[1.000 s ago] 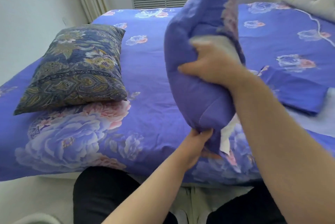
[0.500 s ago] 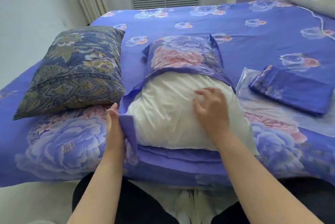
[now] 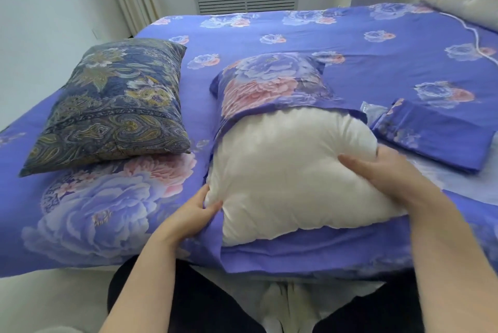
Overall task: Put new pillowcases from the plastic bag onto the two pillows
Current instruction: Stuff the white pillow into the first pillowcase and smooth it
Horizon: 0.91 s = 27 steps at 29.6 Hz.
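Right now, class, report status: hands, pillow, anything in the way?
Left hand gripping pillowcase edge; right hand pressing white pillow. Pillow half in. Second pillowcase folded, patterned pillow untouched. Nothing blocking.

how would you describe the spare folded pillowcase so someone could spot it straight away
On the bed, look past the right hand, beside the half-covered white pillow. The folded pillowcase lies flat on a clear plastic bag; unlike both pillows, it is thin and unstuffed.

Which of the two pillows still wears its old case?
The dark paisley pillow at left; the white pillow in the hands is half inside a new blue floral pillowcase.
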Available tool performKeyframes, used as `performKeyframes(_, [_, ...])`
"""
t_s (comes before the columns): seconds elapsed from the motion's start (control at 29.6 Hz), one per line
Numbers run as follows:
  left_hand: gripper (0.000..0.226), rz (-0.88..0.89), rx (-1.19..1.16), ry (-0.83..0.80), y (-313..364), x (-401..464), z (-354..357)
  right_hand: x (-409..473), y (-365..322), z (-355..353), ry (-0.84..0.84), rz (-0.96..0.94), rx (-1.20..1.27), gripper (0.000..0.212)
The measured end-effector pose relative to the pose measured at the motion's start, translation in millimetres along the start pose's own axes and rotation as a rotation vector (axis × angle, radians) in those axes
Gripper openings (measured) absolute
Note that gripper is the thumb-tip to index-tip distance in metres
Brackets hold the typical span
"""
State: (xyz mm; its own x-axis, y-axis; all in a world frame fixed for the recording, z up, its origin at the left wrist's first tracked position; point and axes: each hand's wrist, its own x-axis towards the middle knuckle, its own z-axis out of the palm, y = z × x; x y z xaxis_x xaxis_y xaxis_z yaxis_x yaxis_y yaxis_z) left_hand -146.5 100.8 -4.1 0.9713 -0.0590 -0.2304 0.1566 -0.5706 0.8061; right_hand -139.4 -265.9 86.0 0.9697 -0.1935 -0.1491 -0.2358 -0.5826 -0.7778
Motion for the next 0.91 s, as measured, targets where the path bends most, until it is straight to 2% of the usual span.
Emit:
performKeyframes(0.07, [0.053, -0.110, 0.205, -0.044, -7.7, -4.4, -1.1, 0.8, -4.6, -13.2, -0.005, 0.001, -0.384, 0.069])
performKeyframes(0.1, [0.055, -0.148, 0.275, -0.031, -7.5, -4.2, -2.4, 2.1, -8.3, -13.0, 0.094, -0.049, -0.535, 0.075])
performKeyframes(0.17, [0.055, -0.122, 0.467, 0.040, 6.9, 0.0, -5.5, 1.5, -25.0, 3.7, 0.266, -0.353, -0.536, 0.073])
performKeyframes(0.24, [0.058, 0.038, 0.630, 0.282, 29.3, 6.9, -4.4, -2.5, -44.9, 41.6, 0.120, -0.582, -0.485, 0.069])
performKeyframes(0.3, [0.061, 0.262, 0.554, 0.569, 60.1, 17.9, -1.2, -9.4, -48.4, 95.3, -0.117, -0.634, -0.691, 0.076])
performKeyframes(0.34, [0.059, 0.370, 0.494, 0.639, 75.8, 26.9, 1.3, -12.2, -44.2, 118.7, -0.183, -0.621, -0.798, 0.079])
performKeyframes(0.4, [0.057, 0.461, 0.512, 0.613, 100.3, 51.0, 6.6, -10.4, -38.1, 144.6, -0.201, -0.596, -0.856, 0.082])
performKeyframes(0.47, [0.050, 0.412, 0.597, 0.512, 110.8, 77.5, 10.8, -2.2, -38.8, 148.3, -0.188, -0.590, -0.832, 0.084])
performKeyframes(0.51, [0.040, 0.389, 0.604, 0.493, 112.5, 88.7, 11.9, 1.6, -39.2, 147.1, -0.189, -0.587, -0.824, 0.086])
performKeyframes(0.57, [0.020, 0.393, 0.491, 0.565, 118.4, 97.6, 14.4, 4.1, -35.1, 145.0, -0.192, -0.575, -0.812, 0.088])
performKeyframes(0.64, [0.014, 0.482, 0.360, 0.671, 126.0, 92.2, 19.9, 2.8, -24.3, 144.1, -0.199, -0.538, -0.778, 0.088])
performKeyframes(0.74, [0.013, 0.630, 0.378, 0.609, 115.0, 68.2, 44.0, 2.2, -10.6, 138.9, -0.229, -0.458, -0.735, 0.084])
performKeyframes(0.84, [0.010, 0.532, 0.394, 0.486, 83.5, 47.4, 66.9, 2.4, -8.6, 142.1, -0.217, -0.459, -0.707, 0.072])
performKeyframes(0.91, [0.017, 0.463, 0.377, 0.512, 71.9, 41.7, 67.3, -4.9, -12.7, 147.1, -0.044, -0.564, -0.638, 0.059])
